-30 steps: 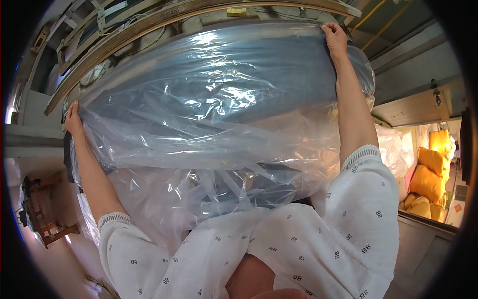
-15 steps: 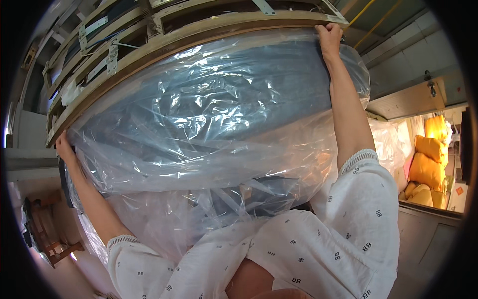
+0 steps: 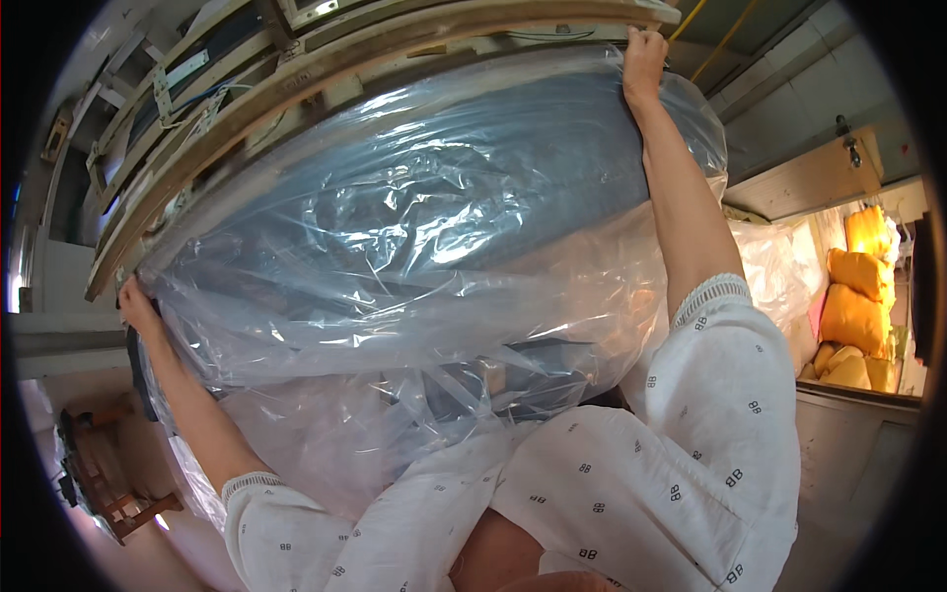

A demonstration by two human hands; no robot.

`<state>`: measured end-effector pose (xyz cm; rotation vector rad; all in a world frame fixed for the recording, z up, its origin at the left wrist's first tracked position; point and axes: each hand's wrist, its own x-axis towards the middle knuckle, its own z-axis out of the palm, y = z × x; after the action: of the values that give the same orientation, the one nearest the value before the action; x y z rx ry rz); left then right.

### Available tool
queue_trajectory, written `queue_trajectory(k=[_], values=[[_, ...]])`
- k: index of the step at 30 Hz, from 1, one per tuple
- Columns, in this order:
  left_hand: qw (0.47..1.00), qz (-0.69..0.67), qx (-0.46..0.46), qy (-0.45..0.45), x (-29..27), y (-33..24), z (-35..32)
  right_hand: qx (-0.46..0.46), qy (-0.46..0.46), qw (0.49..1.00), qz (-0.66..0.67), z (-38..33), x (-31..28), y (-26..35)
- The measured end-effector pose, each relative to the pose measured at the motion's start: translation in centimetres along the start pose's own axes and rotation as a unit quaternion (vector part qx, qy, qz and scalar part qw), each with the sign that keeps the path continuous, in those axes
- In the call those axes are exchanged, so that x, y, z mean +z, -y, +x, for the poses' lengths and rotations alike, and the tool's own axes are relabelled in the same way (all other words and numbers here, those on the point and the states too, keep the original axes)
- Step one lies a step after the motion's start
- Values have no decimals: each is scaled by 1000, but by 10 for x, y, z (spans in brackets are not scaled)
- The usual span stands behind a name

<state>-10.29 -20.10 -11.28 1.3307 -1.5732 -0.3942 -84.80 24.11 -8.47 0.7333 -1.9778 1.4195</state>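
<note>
White patterned sleeves (image 3: 691, 464) rise from below, soft cloth with lace cuffs. The left hand (image 3: 138, 308) is closed on the lower left end of a large blue cushion (image 3: 414, 227) wrapped in clear, crinkled, glossy plastic; the right hand (image 3: 646, 61) grips its upper right end. The long, rounded cushion slants from lower left to upper right, held overhead just beneath a wooden frame (image 3: 326, 69). Farther right, yellow cushions (image 3: 858, 296) are stacked.

Large blue cushion (image 3: 395, 227) wrapped in clear plastic filling the centre of the frame, left hand (image 3: 138, 306) gripping its lower left end, right hand (image 3: 643, 61) gripping its upper right end, wooden frame (image 3: 326, 74) above, yellow cushions (image 3: 856, 296) at right edge
</note>
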Motion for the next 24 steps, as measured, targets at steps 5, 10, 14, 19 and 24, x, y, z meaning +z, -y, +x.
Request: queue_trajectory(k=[5,10,14,19,24], values=[[997,21,22,74,-57,-83,-14,45,-20,992,113,-23,-24,40],[996,-54,-55,-34,-216,-119,-60,339,153,831,414,-90,-65,117],[989,-77,-58,-112,-329,-97,-102,335,446,776,295,-105,-92,153],[967,-179,-122,-132,-390,-95,-171,207,492,809,246,-129,-98,179],[959,53,-210,-185,-434,-28,-195,64,427,846,314,-148,-114,197]])
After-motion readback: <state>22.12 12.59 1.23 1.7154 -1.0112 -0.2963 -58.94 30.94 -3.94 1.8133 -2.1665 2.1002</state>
